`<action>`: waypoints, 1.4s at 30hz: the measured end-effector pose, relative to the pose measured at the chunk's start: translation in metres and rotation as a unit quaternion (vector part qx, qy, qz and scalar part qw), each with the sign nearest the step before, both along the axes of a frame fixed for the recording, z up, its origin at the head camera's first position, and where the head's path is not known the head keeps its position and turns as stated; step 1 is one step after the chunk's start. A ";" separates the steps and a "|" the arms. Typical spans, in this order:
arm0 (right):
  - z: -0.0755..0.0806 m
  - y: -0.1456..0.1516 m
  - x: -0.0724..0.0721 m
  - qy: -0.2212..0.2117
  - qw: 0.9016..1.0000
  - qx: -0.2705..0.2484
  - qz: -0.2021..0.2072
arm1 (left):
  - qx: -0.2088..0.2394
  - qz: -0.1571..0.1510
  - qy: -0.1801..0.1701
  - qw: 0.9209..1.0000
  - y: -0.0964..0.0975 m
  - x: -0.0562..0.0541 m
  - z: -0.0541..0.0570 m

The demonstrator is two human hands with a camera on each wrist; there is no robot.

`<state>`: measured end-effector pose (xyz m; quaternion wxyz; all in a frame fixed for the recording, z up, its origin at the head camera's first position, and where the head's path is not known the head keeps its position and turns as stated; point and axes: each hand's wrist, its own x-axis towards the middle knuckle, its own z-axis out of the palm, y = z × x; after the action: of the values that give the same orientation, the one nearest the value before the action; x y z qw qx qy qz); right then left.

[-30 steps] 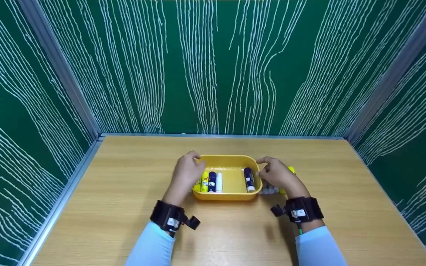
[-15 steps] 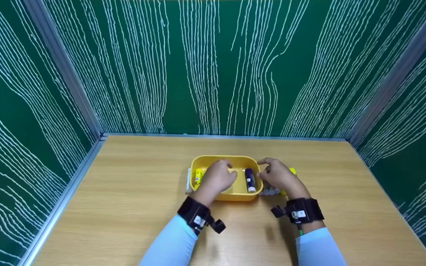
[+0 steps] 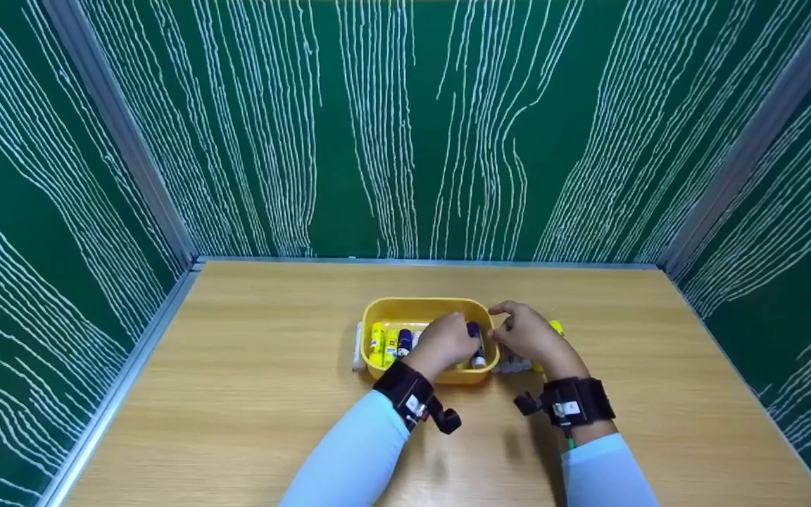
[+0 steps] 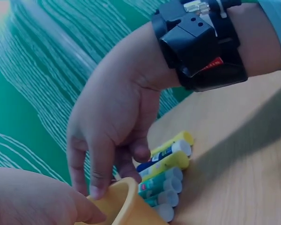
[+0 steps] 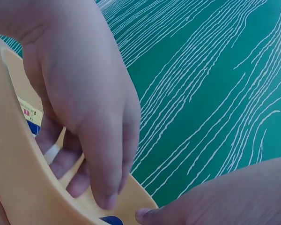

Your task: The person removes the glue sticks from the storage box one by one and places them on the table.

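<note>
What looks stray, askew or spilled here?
Stray: one pale cylindrical stick lies alone outside the left end of the yellow plastic tray, while the yellow, blue and green sticks group beyond its right. Inside, a dark-blue white-ended stick slants near the right wall, apart from the row at left. No spill or damage visible.

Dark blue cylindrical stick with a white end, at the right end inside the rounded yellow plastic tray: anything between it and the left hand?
Nothing visible: the left hand is inside the open-topped yellow tray, right at the dark blue stick. The right hand is at the tray's right rim, beyond the stick, not between them.
</note>
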<state>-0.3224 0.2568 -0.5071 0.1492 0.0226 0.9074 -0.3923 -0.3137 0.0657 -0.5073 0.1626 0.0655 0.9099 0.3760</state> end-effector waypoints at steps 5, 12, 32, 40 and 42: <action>0.000 0.000 0.002 0.025 0.999 -0.010 0.021 | -0.025 -0.052 0.012 0.998 0.008 -0.002 -0.007; 0.002 0.000 0.004 0.025 0.999 -0.017 0.025 | -0.030 -0.086 0.023 0.996 0.016 -0.003 -0.013; -0.001 0.001 0.005 0.020 0.999 -0.018 0.019 | -0.046 -0.059 0.024 0.997 0.015 -0.002 -0.018; -0.002 0.003 0.006 0.032 0.999 -0.007 0.032 | -0.089 -0.070 0.045 0.993 0.014 -0.001 -0.014; -0.002 0.004 0.006 0.030 0.999 -0.007 0.029 | -0.088 -0.062 0.043 0.993 0.015 0.000 -0.013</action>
<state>-0.3159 0.2606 -0.5087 0.1331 -0.0166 0.9088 -0.3950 -0.3134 0.0808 -0.5200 0.1518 0.1234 0.9397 0.2807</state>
